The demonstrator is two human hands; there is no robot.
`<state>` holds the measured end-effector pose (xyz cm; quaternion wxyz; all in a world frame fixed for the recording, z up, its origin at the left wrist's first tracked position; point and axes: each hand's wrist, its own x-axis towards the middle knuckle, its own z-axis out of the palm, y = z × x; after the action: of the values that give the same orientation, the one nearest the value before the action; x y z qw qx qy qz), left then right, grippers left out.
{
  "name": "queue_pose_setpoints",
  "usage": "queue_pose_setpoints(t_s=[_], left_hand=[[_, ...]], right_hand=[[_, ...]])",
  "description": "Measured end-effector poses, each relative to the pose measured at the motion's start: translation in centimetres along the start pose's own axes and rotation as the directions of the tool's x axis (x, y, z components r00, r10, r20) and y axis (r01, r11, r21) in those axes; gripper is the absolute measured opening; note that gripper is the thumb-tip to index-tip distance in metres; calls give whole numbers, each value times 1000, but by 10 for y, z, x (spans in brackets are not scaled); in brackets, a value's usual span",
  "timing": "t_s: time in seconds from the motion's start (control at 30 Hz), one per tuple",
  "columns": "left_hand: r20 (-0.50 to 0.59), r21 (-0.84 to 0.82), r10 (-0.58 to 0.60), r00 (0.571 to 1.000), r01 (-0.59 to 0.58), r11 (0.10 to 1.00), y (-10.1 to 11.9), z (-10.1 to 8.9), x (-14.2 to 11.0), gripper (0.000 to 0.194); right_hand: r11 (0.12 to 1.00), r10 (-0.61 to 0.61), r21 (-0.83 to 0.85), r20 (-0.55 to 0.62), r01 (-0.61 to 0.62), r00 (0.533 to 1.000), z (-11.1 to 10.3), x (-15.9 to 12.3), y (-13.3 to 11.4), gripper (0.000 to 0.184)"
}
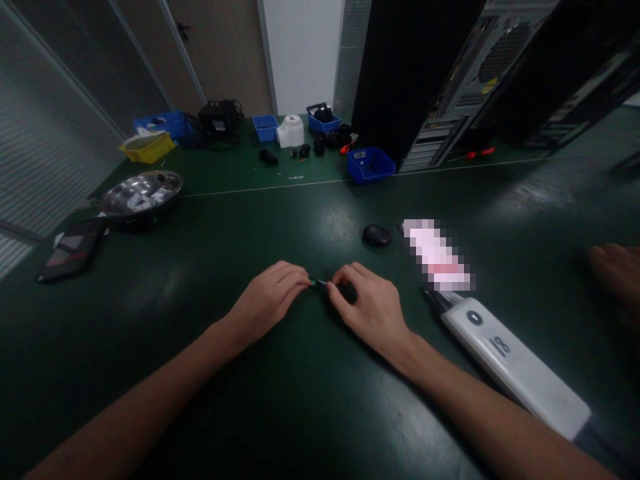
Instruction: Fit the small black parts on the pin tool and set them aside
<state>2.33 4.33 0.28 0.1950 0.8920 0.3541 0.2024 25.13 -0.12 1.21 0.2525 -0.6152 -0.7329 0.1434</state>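
Between my two hands, just above or on the green table (280, 220), is a small thin green-and-silver piece (321, 283), too small to name. My left hand (275, 290) pinches its green end between thumb and fingertips. At the silver end, my right hand (367, 300) is closed in a pinch with the fingers curled; the part inside the fingers is hidden. A black computer mouse (377, 235) lies beyond my right hand.
Right of my right forearm lies a white device marked 18 (515, 363), near a pixelated flat item (437, 257). Another person's hand (617, 267) rests at the right edge. Farther back are a metal bowl (173, 189), a blue bin (371, 175) and a black computer tower (395, 80).
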Motion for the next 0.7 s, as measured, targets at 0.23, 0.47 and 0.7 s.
queue_pose_setpoints(t_s=[0.23,0.47,0.7], left_hand=[[-64,24,-30,997,32,999,1,5,2,29],[-66,21,-56,996,58,998,2,4,1,27],[-62,3,-45,997,45,999,1,3,1,27]], right_hand=[[999,-27,28,-10,27,1000,1,1,2,16],[998,-45,51,-33,46,998,1,-1,3,15],[998,-57,-2,1,57,998,1,-1,2,16]])
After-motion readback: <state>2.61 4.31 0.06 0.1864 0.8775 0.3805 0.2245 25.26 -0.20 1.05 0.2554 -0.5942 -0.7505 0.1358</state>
